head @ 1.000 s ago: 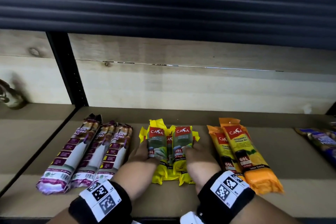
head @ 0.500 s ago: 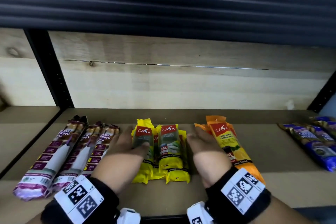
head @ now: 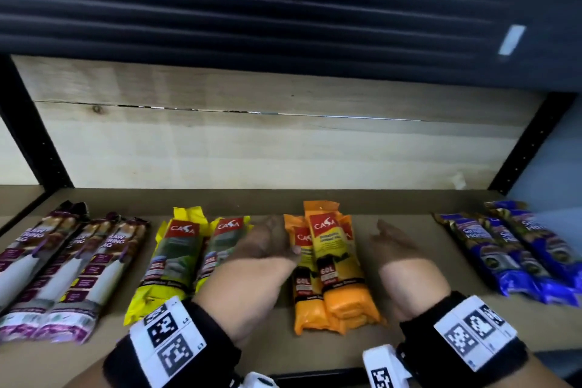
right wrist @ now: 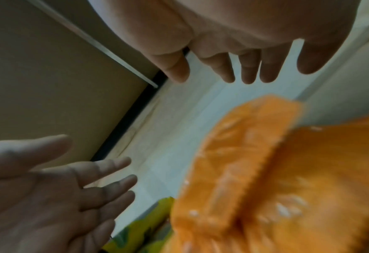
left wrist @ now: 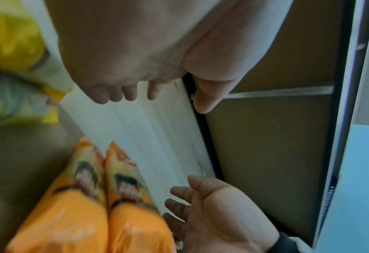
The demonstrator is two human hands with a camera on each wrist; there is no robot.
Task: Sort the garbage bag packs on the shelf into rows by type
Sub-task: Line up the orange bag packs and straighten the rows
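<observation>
Both hands have been shifted from the yellow packs (head: 176,261) to flank the orange packs (head: 330,268) at frame centre: left hand (head: 267,242) and right hand (head: 393,246) are held open, fingers straight.

On the shelf (head: 277,201), four groups of packs lie in a row from nine o'clock to three o'clock: drawstring packs (head: 59,268), 25L packs (head: 185,258), 60L packs (head: 330,271), then the far-right packs (head: 510,255). The left hand (head: 264,246) sits at the 60L group's nine o'clock, the right hand (head: 393,249) at its three o'clock.
</observation>
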